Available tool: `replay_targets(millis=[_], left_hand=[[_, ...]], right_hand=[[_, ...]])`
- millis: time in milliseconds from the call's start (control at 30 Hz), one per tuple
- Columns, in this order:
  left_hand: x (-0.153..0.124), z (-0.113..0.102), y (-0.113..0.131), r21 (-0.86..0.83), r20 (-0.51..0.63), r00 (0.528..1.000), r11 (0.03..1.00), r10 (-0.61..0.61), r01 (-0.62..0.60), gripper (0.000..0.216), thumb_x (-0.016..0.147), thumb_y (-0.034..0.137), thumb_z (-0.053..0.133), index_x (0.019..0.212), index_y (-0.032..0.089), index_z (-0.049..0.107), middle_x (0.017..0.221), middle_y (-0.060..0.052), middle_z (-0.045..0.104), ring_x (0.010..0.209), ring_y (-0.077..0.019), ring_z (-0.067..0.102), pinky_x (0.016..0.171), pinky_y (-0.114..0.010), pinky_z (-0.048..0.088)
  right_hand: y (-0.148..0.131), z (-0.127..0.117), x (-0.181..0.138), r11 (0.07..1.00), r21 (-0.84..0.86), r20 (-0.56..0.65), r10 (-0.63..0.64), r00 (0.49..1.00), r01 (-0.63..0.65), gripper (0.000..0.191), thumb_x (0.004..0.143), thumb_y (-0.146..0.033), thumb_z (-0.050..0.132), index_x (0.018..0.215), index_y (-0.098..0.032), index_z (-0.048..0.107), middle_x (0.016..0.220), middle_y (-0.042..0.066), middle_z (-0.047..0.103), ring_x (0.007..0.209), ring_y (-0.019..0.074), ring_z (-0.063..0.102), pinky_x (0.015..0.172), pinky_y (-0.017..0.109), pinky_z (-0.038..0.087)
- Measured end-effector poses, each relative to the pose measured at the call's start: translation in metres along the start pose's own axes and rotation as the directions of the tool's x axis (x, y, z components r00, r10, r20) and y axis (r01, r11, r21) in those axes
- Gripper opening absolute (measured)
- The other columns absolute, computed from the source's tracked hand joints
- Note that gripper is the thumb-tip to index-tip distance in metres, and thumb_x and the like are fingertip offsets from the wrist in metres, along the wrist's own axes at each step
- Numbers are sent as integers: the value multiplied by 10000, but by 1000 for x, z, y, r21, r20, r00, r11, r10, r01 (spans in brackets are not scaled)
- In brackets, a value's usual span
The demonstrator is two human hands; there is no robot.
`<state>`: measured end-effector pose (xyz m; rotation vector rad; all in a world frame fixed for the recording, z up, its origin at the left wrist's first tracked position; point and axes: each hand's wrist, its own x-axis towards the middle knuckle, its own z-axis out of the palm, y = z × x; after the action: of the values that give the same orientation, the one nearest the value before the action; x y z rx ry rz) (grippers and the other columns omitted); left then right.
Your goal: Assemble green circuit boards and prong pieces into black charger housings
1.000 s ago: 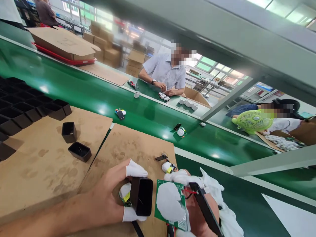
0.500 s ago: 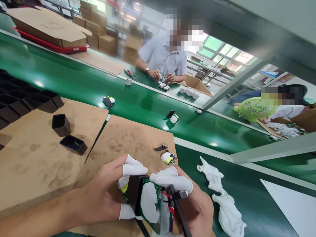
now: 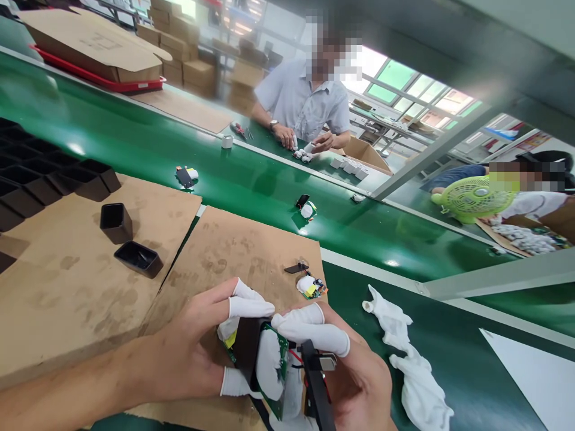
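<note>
My left hand (image 3: 193, 350), with white finger cots, grips a black plastic housing (image 3: 246, 356) at the bottom centre. My right hand (image 3: 354, 377) holds a green circuit board (image 3: 277, 368) with a white pad on it, edge-on against the housing's mouth, and a black end piece (image 3: 317, 386) with red wires hangs beside it. Both hands are closed and touch each other above a brown cardboard sheet (image 3: 233, 251). Just beyond my fingers lies another small board assembly (image 3: 309, 286) with a black clip (image 3: 296, 267).
Two loose black housings (image 3: 115, 222) (image 3: 138, 258) sit on the left cardboard, and a tray of several black housings (image 3: 40, 179) lies far left. The green conveyor (image 3: 251, 197) carries two small assemblies. A white crumpled glove (image 3: 406, 353) lies right. Two other people work across the belt.
The circuit board has turned from flat-facing to edge-on and moved against the housing's opening. My hands have come together. The assemblies on the belt have drifted left.
</note>
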<state>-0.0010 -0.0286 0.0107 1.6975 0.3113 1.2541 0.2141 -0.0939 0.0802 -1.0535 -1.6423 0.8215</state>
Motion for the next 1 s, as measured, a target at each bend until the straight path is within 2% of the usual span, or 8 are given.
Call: replay_targets(millis=[100,233,300,433,533,700,833,1000], left_hand=[[-1,0,1,-16,4,1000,1000,-22,22,746,847,155,1011,1498,329,689,1163,-68,701,988,-208,726,844,-280,631],[0,-2,1,0,24,999,999,-41,41,741,833,138,1010,1476,332,699,1151,-67,699,979,-222,734,818,-297,639],[1,-3,1,15,27,999,999,-37,37,748,814,148,1017,1467,341,706,1142,-63,711,960,-227,739,810,-305,646],[2,-4,1,74,7,1000,997,-14,14,737,807,234,1042,1456,354,715,1107,-54,739,927,-232,752,799,-315,664],[2,-4,2,106,-2,1000,994,-7,7,712,802,286,1058,1427,337,720,1080,-51,746,903,-234,766,774,-313,677],[2,-4,3,125,-13,1000,992,-20,21,645,828,317,1048,1388,312,729,1046,-34,734,889,-209,750,770,-281,663],[4,-4,5,123,-1,999,992,-41,41,637,808,313,1060,1360,317,741,1027,-22,723,851,-199,737,735,-268,647],[1,-5,6,153,20,997,986,-72,68,638,825,310,1049,1382,303,737,1008,-21,727,819,-195,715,713,-278,625]], right_hand=[[2,0,-4,1000,-22,-6,10,1000,-10,514,808,-274,1040,1278,-344,843,1150,77,779,1006,304,781,837,384,666],[6,-1,-7,999,-42,-8,16,1000,-16,563,746,-240,1067,1244,-365,836,1119,68,767,966,315,772,815,394,643],[7,-1,-8,999,-36,0,12,1000,-12,575,770,-209,1043,1276,-369,823,1160,76,771,974,318,780,807,390,642],[5,-1,-4,1000,22,30,15,999,-16,541,810,-96,941,1264,-363,819,1165,64,768,998,289,778,815,360,641],[1,0,0,999,-3,31,32,999,-32,508,813,-83,892,1233,-361,831,1187,52,748,1011,260,754,843,341,643],[-2,0,4,1000,-9,63,18,998,-17,586,751,-45,902,1233,-370,826,1091,15,695,937,226,718,792,296,637],[1,-1,4,1000,13,59,27,998,-28,587,741,-105,1016,1242,-356,841,1080,35,701,898,241,714,779,328,621],[4,1,2,1000,4,60,15,998,-15,568,788,-179,1026,1289,-358,827,1098,61,699,935,281,715,780,374,607]])
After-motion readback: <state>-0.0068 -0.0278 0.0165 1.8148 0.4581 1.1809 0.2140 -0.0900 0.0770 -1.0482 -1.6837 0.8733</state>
